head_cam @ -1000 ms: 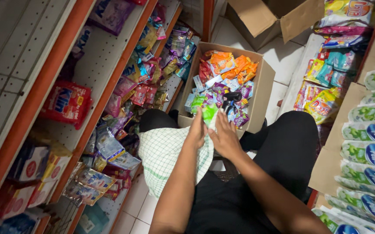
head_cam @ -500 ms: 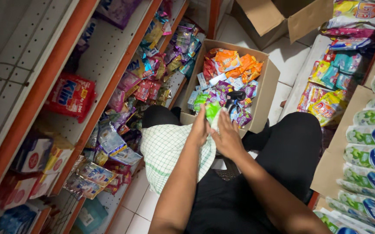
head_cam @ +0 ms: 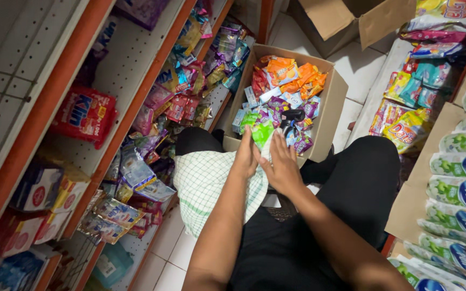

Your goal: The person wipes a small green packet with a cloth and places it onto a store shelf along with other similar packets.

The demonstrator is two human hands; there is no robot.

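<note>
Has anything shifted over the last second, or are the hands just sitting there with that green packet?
Hardly anything. Both hands, left hand and right hand, stay pressed together around the green packet at the near edge of the cardboard box. Only the view drifted a little. The checked cloth remains on the knee.

Head view, steeply downward, close.

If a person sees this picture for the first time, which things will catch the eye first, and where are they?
At centre, the left hand and right hand together hold a green packet at the near edge of an open cardboard box full of bright sachets. A checked cloth lies over the person's left knee, and crowded shelves of packets fill the left side.
</note>
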